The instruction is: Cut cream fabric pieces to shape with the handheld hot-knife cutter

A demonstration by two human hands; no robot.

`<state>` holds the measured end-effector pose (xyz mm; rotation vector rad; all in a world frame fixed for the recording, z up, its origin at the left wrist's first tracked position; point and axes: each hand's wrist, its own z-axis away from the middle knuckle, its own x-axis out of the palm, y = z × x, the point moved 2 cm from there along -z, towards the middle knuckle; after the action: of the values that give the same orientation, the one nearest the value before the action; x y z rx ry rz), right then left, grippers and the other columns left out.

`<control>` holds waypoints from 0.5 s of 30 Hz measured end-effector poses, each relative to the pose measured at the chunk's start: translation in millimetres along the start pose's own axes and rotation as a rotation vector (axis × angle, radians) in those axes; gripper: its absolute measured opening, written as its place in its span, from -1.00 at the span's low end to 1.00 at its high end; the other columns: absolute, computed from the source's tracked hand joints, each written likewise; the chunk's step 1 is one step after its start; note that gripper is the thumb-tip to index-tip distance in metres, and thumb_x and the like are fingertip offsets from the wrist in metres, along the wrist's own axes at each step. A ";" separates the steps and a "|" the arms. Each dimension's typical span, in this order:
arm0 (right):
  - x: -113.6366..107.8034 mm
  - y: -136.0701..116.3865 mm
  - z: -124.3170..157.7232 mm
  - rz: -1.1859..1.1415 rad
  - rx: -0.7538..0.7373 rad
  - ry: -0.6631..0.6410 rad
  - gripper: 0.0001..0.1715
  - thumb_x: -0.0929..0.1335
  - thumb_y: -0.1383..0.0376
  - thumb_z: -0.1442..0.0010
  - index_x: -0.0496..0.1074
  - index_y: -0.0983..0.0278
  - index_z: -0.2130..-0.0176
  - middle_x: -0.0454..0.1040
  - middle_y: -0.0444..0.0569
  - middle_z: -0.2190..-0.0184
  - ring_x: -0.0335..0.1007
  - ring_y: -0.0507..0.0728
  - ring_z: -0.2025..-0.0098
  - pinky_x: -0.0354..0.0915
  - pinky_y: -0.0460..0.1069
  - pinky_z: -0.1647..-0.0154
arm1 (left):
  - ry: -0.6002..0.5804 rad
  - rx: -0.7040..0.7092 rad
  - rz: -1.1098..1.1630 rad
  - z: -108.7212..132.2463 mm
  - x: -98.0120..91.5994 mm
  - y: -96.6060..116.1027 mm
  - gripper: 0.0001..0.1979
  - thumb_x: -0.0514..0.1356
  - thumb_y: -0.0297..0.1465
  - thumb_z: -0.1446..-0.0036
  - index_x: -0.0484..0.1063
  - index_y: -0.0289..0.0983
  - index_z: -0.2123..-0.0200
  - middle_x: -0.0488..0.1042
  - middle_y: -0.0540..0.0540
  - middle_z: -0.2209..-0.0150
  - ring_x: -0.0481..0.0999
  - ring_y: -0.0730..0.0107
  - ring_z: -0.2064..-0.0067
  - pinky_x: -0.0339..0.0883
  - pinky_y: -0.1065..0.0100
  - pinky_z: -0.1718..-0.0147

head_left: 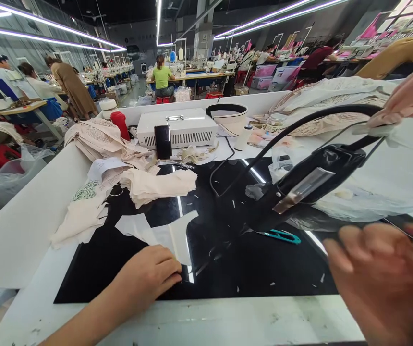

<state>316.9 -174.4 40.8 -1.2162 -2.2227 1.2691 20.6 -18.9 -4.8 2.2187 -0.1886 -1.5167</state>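
Note:
My left hand (152,271) lies at the lower edge of a thin white cut piece (179,233), fingers bent and pressed together over its near end. At the lower right is my right hand (379,274), blurred, with its fingers curled in; whatever is inside them is hidden. Teal thread snips (282,235) rest on the black mat between the hands. Beyond them, a black corded tool (314,178) with a clear plate on its side hangs tilted over the mat. Another hand (404,103) at the upper right touches its cord end; whose it is I cannot tell.
Stacked cream fabric pieces (159,185) and green cord (85,191) lie on the left. A white box (181,127) with a phone (163,142) against it stands behind. Plastic bags (365,199) cover the right. Low white walls (22,202) edge the table.

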 end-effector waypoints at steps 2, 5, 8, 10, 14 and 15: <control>1.8 -0.8 -19.0 -0.146 0.117 0.196 -0.69 0.38 0.04 -0.30 0.46 -0.41 0.00 0.49 -0.13 -0.05 0.44 0.29 -0.04 0.42 0.24 0.22 | 0.011 0.105 -0.164 -5.2 4.1 -6.1 -0.93 0.16 -0.46 -0.40 0.42 -0.28 0.21 0.51 -0.07 0.25 0.53 0.27 0.21 0.44 0.27 0.19; 18.3 -2.4 -40.2 -0.206 0.138 0.030 -0.19 0.56 -0.21 0.09 0.37 -0.36 -0.13 0.40 -0.15 -0.23 0.30 0.35 -0.28 0.40 0.31 -0.10 | -0.012 0.186 -0.242 -14.9 11.2 -9.3 -0.94 0.20 -0.45 -0.37 0.39 -0.29 0.21 0.51 -0.09 0.23 0.55 0.24 0.17 0.48 0.23 0.16; 33.3 -3.0 -51.1 -0.245 0.088 -0.164 0.02 0.54 -0.29 0.15 0.29 -0.18 -0.22 0.42 0.01 -0.24 0.44 0.35 -0.20 0.51 0.27 0.02 | -0.040 0.221 -0.245 -21.9 16.3 -8.7 -0.92 0.18 -0.45 -0.39 0.39 -0.29 0.24 0.50 -0.09 0.24 0.54 0.27 0.20 0.49 0.24 0.19; 40.4 -4.9 -54.1 -0.293 0.067 -0.184 -0.12 0.56 -0.21 0.08 0.38 -0.06 -0.17 0.58 0.01 -0.01 0.61 0.27 0.06 0.55 0.19 0.14 | -0.046 0.238 -0.263 -24.2 18.2 -8.0 -0.85 0.12 -0.48 -0.41 0.39 -0.30 0.28 0.49 -0.09 0.27 0.52 0.28 0.24 0.48 0.25 0.23; 55.5 -13.9 -51.3 -0.357 0.018 -0.160 -0.36 0.57 0.00 -0.07 0.46 0.00 -0.10 0.59 -0.12 0.31 0.53 0.14 0.44 0.49 0.10 0.35 | -0.014 0.246 -0.269 -24.8 19.6 -8.0 -0.77 0.06 -0.55 -0.41 0.40 -0.30 0.33 0.48 -0.08 0.33 0.50 0.32 0.29 0.46 0.30 0.29; 60.0 -16.6 -48.9 -0.369 -0.002 -0.161 -0.36 0.58 0.05 -0.07 0.46 0.00 -0.11 0.57 -0.12 0.31 0.51 0.14 0.44 0.47 0.09 0.37 | 0.002 0.244 -0.256 -24.7 19.8 -8.2 -0.76 0.06 -0.56 -0.41 0.41 -0.30 0.33 0.48 -0.07 0.33 0.50 0.33 0.30 0.46 0.31 0.28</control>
<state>302.6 -103.8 73.6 -0.6772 -2.4163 1.2467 49.8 -11.7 -17.8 2.5154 -0.0949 -1.7033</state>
